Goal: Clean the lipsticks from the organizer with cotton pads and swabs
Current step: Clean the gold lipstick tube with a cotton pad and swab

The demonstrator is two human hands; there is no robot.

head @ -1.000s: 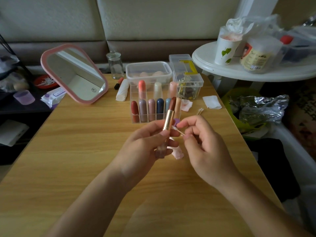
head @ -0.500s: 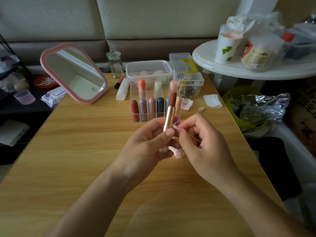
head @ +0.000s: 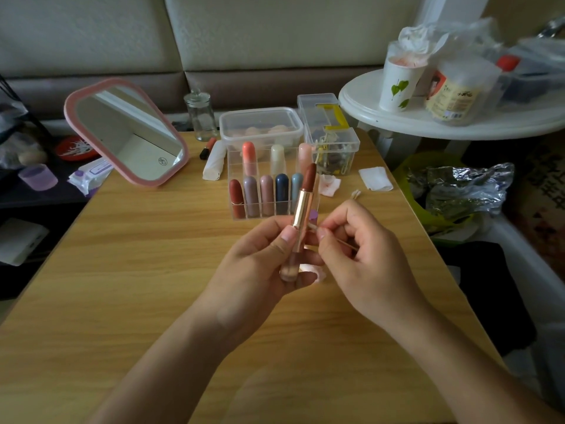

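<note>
My left hand [head: 260, 264] grips an open lipstick [head: 303, 203] upright, with a gold tube and a brown-red bullet on top. My right hand [head: 363, 255] pinches a thin cotton swab [head: 333, 238], whose tip touches the gold tube just above my left thumb. Behind them stands the clear organizer [head: 238, 191] with several capped lipsticks in two rows. A pink-stained cotton pad [head: 328, 185] and a clean white pad [head: 375, 178] lie to the organizer's right. Two more swabs [head: 355, 194] lie near them. A pinkish scrap [head: 318, 272] lies on the table under my hands.
A pink-framed mirror [head: 125, 133] leans at the back left of the wooden table [head: 122, 270]. A glass jar [head: 200, 114], a lidded plastic box [head: 260, 123] and a clear box of clips [head: 330, 139] stand behind the organizer. A round white side table [head: 428, 120] stands at the right.
The lipstick has risen a little and stands more upright. My right hand has slid the swab tip along the tube, closer to my left thumb.
</note>
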